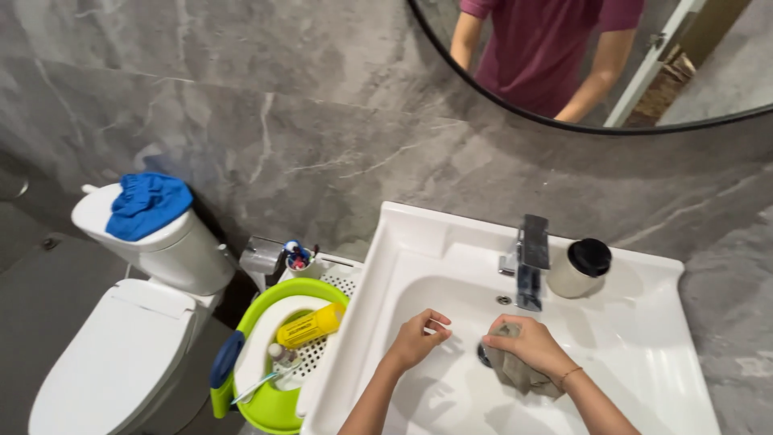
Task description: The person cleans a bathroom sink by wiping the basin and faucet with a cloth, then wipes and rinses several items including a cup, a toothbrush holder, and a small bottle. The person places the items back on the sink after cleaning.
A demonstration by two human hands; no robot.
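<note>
Both hands are down in the white sink (644,338), under the chrome tap (530,262). The right hand (527,342) has its fingers clamped on a grey cloth (515,372), which lies bunched on the basin floor just over the drain. The left hand (419,338) sits beside it, apart from the cloth, fingers curled loosely together and holding nothing. A cream cup (581,270) with a black lid stands on the rim right of the tap. A toilet (129,338) with a blue cloth (146,204) on its tank is to the left.

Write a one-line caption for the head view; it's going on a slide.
Right hand presses a grey cloth in a white sink below the faucet; left hand hovers beside.
</note>
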